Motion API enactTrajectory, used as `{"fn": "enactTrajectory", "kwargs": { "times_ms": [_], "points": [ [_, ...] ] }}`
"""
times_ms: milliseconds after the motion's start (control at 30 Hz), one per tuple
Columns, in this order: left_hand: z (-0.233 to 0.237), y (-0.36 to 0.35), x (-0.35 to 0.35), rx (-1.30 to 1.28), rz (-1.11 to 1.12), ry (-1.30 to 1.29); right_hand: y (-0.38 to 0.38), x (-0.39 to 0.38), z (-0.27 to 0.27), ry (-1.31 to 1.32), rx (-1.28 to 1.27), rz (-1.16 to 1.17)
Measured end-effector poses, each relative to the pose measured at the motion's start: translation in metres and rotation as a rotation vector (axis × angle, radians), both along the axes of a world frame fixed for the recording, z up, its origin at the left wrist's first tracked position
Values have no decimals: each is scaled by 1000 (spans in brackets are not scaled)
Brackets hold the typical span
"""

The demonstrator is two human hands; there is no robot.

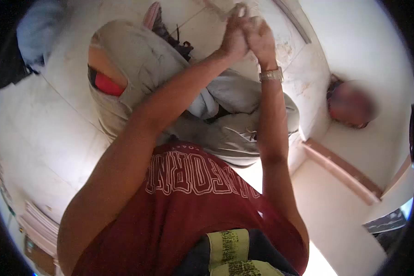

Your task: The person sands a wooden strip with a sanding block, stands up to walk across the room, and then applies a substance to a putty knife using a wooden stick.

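Grey trousers (pixel 138 60) near, legs folded. Beyond, your left hand (pixel 236 40) and right hand (pixel 261 40) meet, fingers curled and clenched together; cannot tell if anything sits between them. Dark shoe (pixel 163 34) left, nearer left hand, long axis slanting far-left to near-right. Narrow strip (pixel 293 20) right, nearer right hand, slanting likewise. Stained pale floor (pixel 202 32) around; brown ledge (pixel 342 170) right.

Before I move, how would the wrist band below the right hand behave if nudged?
The wrist band looks linked, so it should flex but probably not crumple. Its metallic sheen suggests some heft for its size. It wraps the wrist below the right hand, so likely a small slide, not a roll.
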State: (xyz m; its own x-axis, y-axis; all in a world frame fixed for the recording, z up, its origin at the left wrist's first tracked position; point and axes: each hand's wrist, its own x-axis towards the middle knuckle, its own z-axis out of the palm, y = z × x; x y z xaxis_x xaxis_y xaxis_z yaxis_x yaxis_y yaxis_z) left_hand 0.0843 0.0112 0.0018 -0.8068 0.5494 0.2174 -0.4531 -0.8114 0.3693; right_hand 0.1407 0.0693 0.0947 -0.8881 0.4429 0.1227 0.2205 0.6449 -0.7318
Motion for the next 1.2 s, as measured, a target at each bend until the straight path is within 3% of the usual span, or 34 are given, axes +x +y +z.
{"fn": "enactTrajectory", "kwargs": {
  "times_ms": [33,100,133,233,267,367,433,500,600,667,700,733,767,800,833,900,933,1033,1067,1133,1200],
  "points": [
    [1,5,4,-44,93,56,2,-1,-2,64,-9,31],
    [22,0,4,-406,383,425,-10,-5,19,67,149,28],
    [28,-14,2,-1077,784,914,-14,-9,25,76,222,23],
    [32,-3,2,-1228,717,616,-8,-16,18,10,306,-7],
    [29,5,-3,-1184,814,613,-1,-19,16,47,366,1],
    [66,-6,-15,-1124,774,665,0,-30,50,-100,352,-64],
    [65,-2,-19,-1126,842,637,-14,-44,65,-92,198,-93],
    [49,6,-25,-1119,936,633,1,-52,31,29,423,10],
    [7,2,-21,-1060,669,517,21,-44,-17,27,857,112],
    [14,-3,-27,-1141,534,607,35,-43,-28,-42,1027,160],
    [18,-6,-30,-1180,467,655,36,-44,-18,113,1009,257],
    [28,6,-24,-1147,659,619,37,-46,-8,260,998,358],
    [34,14,-15,-1101,838,585,3,-46,23,100,598,91],
    [61,-2,-21,-1110,642,585,-4,-49,33,89,494,37],
    [55,-2,-17,-1090,726,575,-6,-46,36,77,393,-22],
    [29,12,-15,-1033,893,560,0,-40,17,7,480,-16],
    [7,14,-19,-958,911,549,14,-43,-10,205,577,150],
    [-37,16,-19,-1066,827,619,24,-49,-69,59,813,45],
    [-49,22,-17,-1098,832,631,19,-48,-54,6,727,4],
    [-29,20,-17,-1058,866,672,2,-49,-17,-93,543,-47],
    [6,17,-21,-1021,842,564,0,-53,7,58,757,120]
  ]
}}
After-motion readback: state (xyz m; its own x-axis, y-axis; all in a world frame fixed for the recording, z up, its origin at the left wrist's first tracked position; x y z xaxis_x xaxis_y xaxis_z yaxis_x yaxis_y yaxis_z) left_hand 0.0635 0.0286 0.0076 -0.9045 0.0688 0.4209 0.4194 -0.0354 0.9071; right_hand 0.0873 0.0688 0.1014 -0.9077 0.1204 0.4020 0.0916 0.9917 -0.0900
